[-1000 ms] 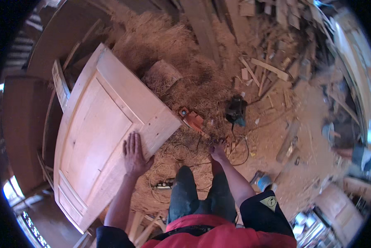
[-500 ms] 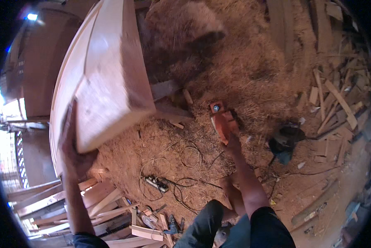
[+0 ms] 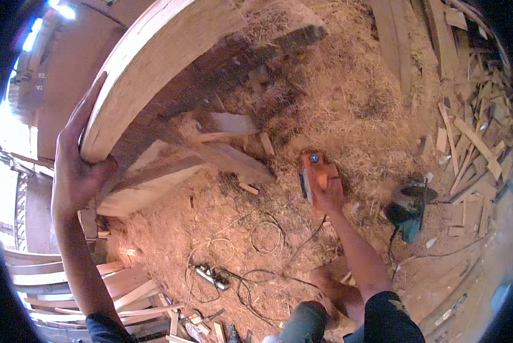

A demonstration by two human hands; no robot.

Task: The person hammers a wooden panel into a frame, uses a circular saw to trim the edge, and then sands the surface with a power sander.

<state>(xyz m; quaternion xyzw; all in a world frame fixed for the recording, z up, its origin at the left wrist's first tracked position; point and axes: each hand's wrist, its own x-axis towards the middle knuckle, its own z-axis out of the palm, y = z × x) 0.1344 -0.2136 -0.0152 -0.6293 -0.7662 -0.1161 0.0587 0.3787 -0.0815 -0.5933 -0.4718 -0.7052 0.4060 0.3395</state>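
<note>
One wooden door [image 3: 153, 68] is pinched in the left grip [image 3: 79, 168], the right grip [image 3: 329, 197] curls round one orange electric planer [image 3: 330, 172], and one power strip [image 3: 212, 277] lies on the floor [image 3: 159, 243].

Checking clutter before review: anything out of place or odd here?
Yes, the cords: they sprawl in loose loops around the white power strip, over scattered wood shavings, which looks untidy. Nothing looks clearly damaged.
</note>
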